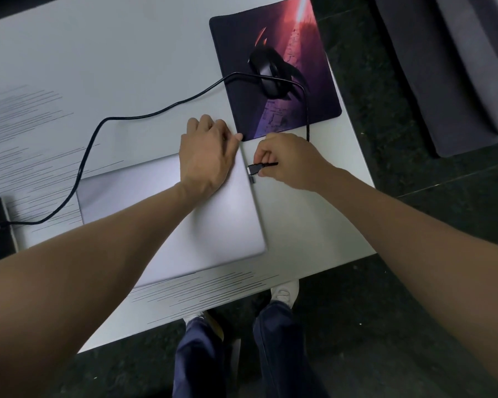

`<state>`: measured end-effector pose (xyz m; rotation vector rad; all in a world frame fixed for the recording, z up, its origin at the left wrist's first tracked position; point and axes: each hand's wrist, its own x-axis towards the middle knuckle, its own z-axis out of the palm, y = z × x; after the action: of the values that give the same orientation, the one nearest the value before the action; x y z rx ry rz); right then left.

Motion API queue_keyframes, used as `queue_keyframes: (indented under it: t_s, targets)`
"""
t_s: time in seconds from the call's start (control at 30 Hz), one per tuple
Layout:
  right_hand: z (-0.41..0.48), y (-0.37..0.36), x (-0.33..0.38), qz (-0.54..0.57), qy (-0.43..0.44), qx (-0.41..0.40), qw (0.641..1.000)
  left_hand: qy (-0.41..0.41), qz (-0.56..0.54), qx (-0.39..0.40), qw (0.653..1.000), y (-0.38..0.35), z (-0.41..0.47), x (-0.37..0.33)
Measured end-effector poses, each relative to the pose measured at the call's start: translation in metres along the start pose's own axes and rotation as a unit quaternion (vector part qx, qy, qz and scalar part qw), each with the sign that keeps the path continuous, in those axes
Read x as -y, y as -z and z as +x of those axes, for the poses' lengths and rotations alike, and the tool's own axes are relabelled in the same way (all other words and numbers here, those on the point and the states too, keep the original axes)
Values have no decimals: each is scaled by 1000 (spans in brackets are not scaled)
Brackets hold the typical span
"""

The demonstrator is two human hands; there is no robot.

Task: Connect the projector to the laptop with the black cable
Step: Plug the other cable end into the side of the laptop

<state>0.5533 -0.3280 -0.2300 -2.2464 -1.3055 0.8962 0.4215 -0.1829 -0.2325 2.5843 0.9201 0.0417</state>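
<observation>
No text, label, brand or number can be read on anything here.

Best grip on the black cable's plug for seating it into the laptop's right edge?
Pinch the plug by its short rigid black body, just behind the tip, as the right hand does now. Come from the right, level with the table: the tip points left at the closed laptop edge, which the left hand steadies.

White table (127,53) with faint grey streaks, dark speckled floor (385,326) — grey upholstered seat (457,67) at right
</observation>
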Motion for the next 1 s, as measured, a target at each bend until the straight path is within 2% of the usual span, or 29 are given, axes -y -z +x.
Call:
queue_keyframes:
  t_s: [0.1,0.23,0.37,0.5,0.87,1.0]
  targets:
    - [-2,-1,0,-4,2,-11,1000,2,-41,0,999,6,1,-2]
    - [-6,-2,4,-18,-1,-23,1000,-34,-12,31,999,13,-5,7]
    - [-13,-2,5,-40,-6,-52,998,-47,67,133,988,20,-31,13]
    - [-16,-5,5,-54,-1,-68,996,-81,182,244,949,21,-60,22]
    - [-16,-10,4,-55,26,-82,995,-102,206,238,944,15,-63,26]
    - [-10,-4,3,-75,52,-59,994,-103,209,237,943,14,-63,26]
